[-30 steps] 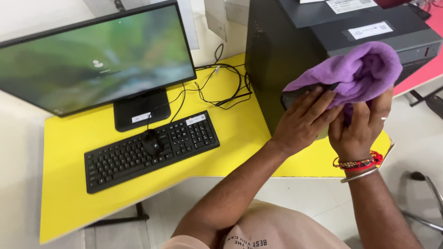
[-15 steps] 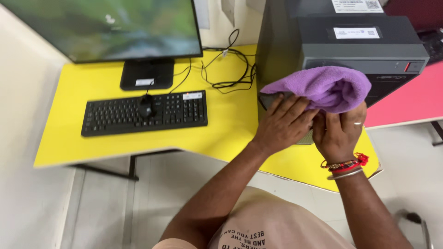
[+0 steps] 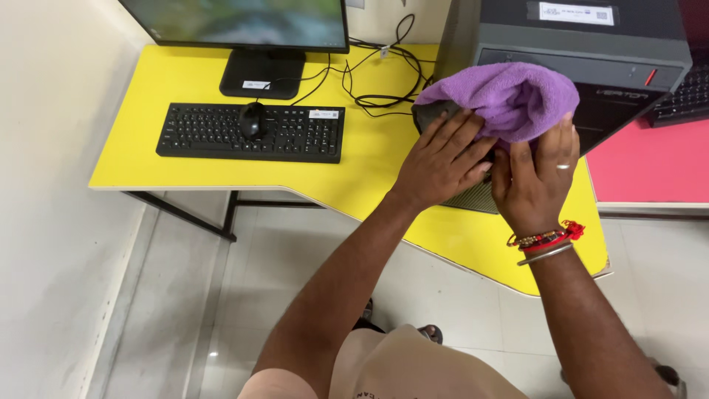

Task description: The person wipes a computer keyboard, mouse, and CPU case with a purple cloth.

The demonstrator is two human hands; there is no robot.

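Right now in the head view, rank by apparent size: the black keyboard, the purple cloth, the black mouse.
1. Black keyboard, though the purple terry cloth lies nearer the camera, so that ranking is unsure.
2. Purple cloth.
3. Black mouse, clearly smallest.

An office or computer room: a monitor (image 3: 244,22), keyboard (image 3: 249,133) and computer tower (image 3: 591,52) crowd the yellow desk's (image 3: 133,159) back edge.

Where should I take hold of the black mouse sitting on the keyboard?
Grip the mouse across its two long flanks, coming straight down from above. It lies flat on the keyboard with its domed back up, and its cable runs off toward the monitor stand, so stay clear of that end.
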